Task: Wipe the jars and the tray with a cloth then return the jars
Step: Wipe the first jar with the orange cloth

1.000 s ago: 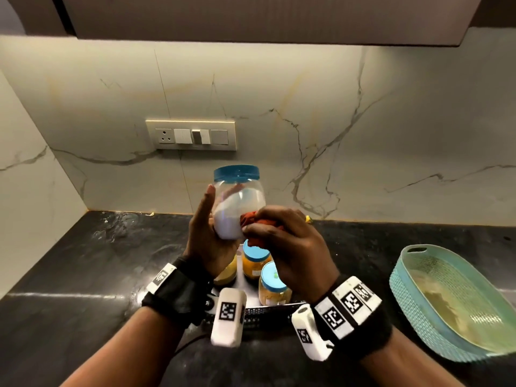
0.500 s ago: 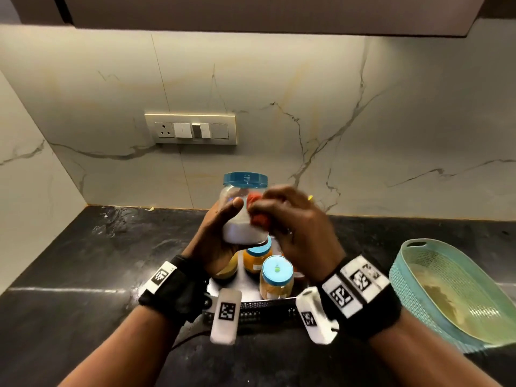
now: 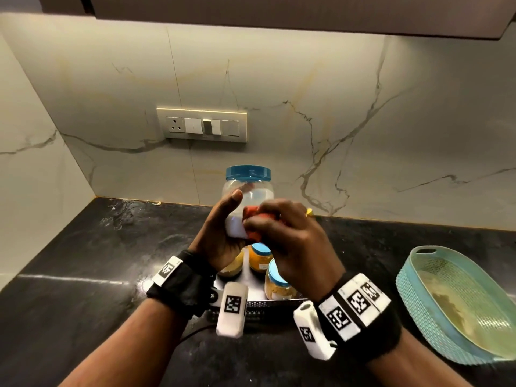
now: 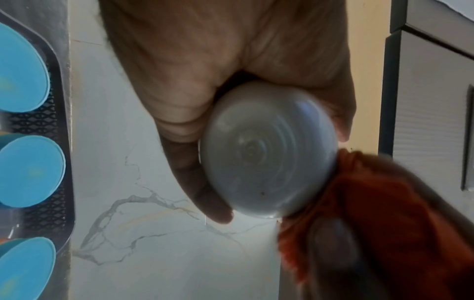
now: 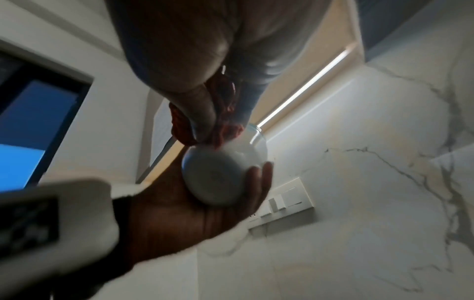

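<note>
Left hand (image 3: pixel 220 241) grips jar (image 3: pixel 248 191); right hand (image 3: pixel 293 247) presses cloth (image 3: pixel 251 213) against it.

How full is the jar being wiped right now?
Partly full. The jar, held upright in the left hand, shows white contents in its lower part and clear wall under the blue lid.
</note>
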The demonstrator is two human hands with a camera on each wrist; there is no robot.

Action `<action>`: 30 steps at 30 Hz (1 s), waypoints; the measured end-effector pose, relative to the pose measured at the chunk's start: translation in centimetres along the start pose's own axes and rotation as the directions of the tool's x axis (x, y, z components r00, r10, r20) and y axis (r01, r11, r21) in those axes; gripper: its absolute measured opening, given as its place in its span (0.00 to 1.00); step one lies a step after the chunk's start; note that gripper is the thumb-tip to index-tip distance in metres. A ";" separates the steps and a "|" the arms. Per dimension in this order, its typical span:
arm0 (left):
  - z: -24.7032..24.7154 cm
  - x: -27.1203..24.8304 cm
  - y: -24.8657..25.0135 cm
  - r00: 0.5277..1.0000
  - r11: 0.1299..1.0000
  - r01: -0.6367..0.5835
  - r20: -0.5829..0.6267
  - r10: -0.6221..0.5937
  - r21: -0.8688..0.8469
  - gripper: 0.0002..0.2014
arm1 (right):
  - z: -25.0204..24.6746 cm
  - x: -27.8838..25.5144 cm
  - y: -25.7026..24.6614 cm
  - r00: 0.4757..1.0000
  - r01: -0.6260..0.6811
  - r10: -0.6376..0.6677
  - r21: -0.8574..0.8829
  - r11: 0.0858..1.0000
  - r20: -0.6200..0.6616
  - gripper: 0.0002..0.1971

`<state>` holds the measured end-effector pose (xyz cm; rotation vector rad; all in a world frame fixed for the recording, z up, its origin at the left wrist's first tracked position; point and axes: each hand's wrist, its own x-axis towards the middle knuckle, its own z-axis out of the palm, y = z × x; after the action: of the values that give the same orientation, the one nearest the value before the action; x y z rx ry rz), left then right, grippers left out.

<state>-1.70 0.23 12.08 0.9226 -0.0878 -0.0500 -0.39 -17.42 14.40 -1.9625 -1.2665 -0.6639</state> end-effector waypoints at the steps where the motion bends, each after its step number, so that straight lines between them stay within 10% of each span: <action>1: -0.2 0.0 0.1 1.000 1.000 -0.011 -0.008 0.011 -0.009 0.35 | 0.0 -0.5 0.2 1.000 0.002 -0.002 0.005 1.000 0.010 0.20; 7: 0.0 -0.1 0.1 0.999 0.990 0.014 -0.038 -0.009 0.138 0.43 | -1.1 1.0 2.8 0.960 -0.234 0.253 0.157 0.959 -0.116 0.17; 11: -0.4 0.0 0.3 0.997 0.974 -0.039 -0.051 0.052 0.222 0.51 | -1.2 2.9 1.6 0.991 -0.134 0.134 0.015 0.991 -0.029 0.17; 17: -0.5 0.2 0.4 0.997 0.980 -0.040 -0.054 0.052 0.196 0.33 | -0.5 4.2 -0.3 0.994 0.056 -0.034 -0.223 0.973 0.105 0.22; 24: -1.7 0.0 -0.2 0.999 0.989 -0.034 -0.044 0.028 -0.145 0.41 | 0.5 2.2 2.4 0.926 -0.366 0.377 0.313 0.877 0.025 0.19; 30: -2.0 0.2 1.7 0.999 0.993 0.011 -0.035 -0.007 0.117 0.35 | 1.0 1.1 3.9 0.883 -0.428 0.470 0.409 0.806 -0.004 0.19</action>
<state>-1.29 2.86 12.27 1.0405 -0.0550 -0.0378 3.64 -17.07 13.46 -1.7596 -0.7465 -0.2376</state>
